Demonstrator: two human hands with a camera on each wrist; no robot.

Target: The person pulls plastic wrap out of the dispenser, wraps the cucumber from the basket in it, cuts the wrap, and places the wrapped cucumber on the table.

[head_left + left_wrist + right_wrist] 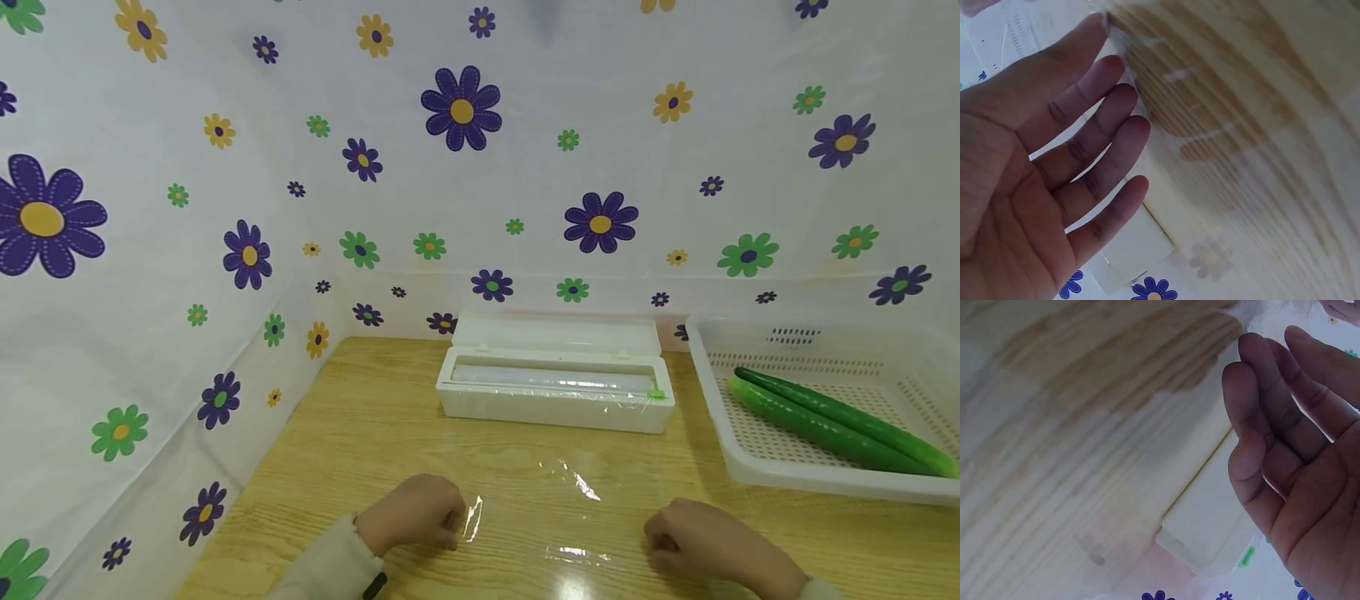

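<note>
A clear sheet of cling film (pixel 583 486) stretches from an opened white dispenser box (pixel 555 410) toward me, above the wooden tabletop. My left hand (pixel 420 510) pinches its left edge near thumb and index finger; the remaining fingers lie loosely bent in the left wrist view, where the hand (pixel 1041 169) shows its palm. At the opposite edge, my right hand (pixel 701 542) also pinches the film, fingers curled, palm visible in the right wrist view (pixel 1297 450). The exact contact points are hard to make out because the film is transparent. Inside the box lies the film roll (pixel 551 377).
At the right, a white plastic basket (pixel 757 475) contains two cucumbers (pixel 832 417). The box's raised lid (pixel 555 333) stands at the back, against a flower-printed sheet (pixel 525 175). A green slider (pixel 656 394) sits at the box's right end.
</note>
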